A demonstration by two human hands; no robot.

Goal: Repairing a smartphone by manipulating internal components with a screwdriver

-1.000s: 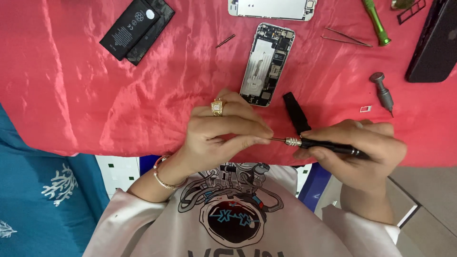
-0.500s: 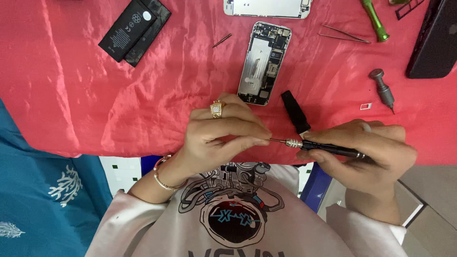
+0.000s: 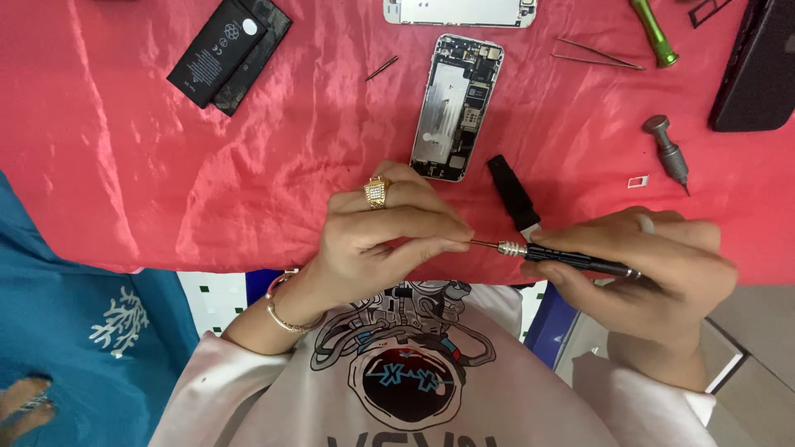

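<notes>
A slim black precision screwdriver [image 3: 571, 258] is gripped in the closed right hand [image 3: 654, 273], held level just off the desk's near edge. Its bit tip is pinched by the curled fingers of the left hand [image 3: 385, 240], so both hands are shut around the one tool. The opened phone [image 3: 457, 108] is left lying further back on the red cloth [image 3: 166, 165], well apart. Risk-wise: if the bit gets pulled loose or fumbled here, it'd probably be dropped into the lap or floor, since nothing's underneath. The cloth looks slippery too.
</notes>
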